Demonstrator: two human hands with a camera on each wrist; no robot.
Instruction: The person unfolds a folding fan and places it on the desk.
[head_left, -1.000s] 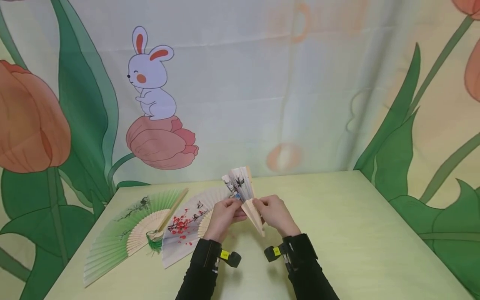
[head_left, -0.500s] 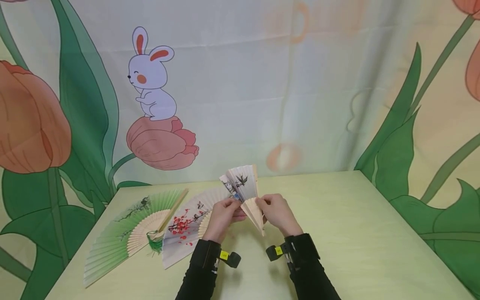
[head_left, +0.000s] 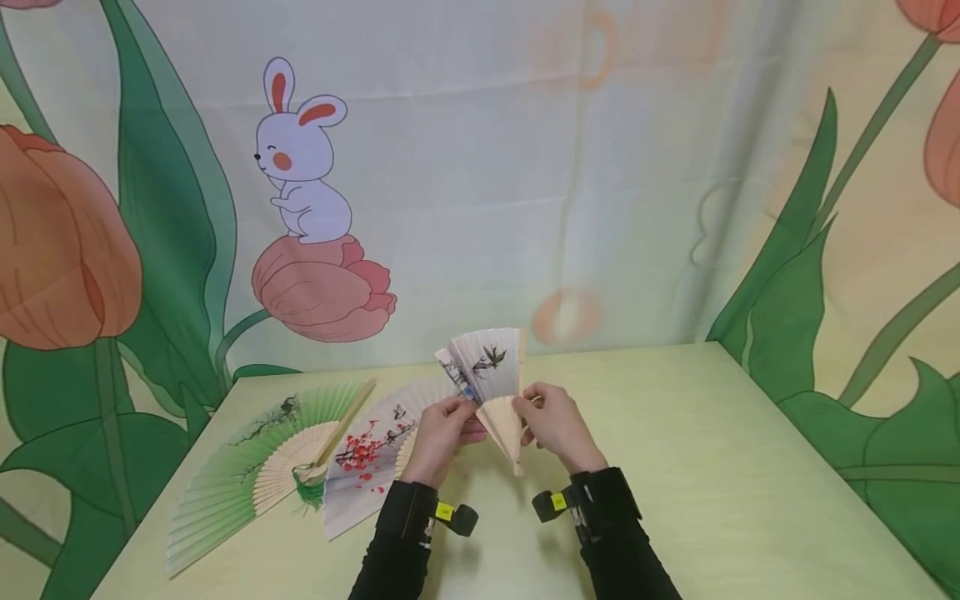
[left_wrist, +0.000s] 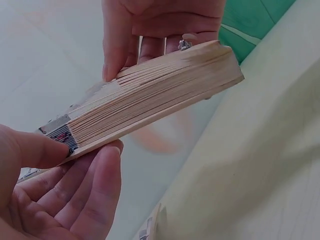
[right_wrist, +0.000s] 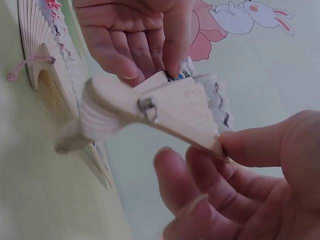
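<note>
A partly spread folding fan (head_left: pixel 498 367) with dark painted leaves stands upright between both hands above the table. My left hand (head_left: pixel 444 433) pinches its left edge between thumb and fingers; in the left wrist view the wooden ribs (left_wrist: pixel 150 95) on that side lie stacked tight. On the opposite edge, my right hand (head_left: pixel 557 425) pinches the outer rib with thumb and fingertips. The right wrist view shows the metal pivot ring (right_wrist: pixel 148 107) near the narrow end, with several ribs fanned out toward my right thumb.
Left of the hands, a white fan with red blossoms (head_left: pixel 363 454) lies spread on the table (head_left: pixel 675 467). Beyond it lies a spread green fan (head_left: pixel 255 467) with a green tassel (head_left: pixel 309 487). A curtain (head_left: pixel 465 208) printed with a rabbit and tulips hangs behind.
The held fan has spread wider as my right hand moved slightly right; more of the leaf painting shows. My left hand keeps its pinch almost in place. The fans on the table stay put.
</note>
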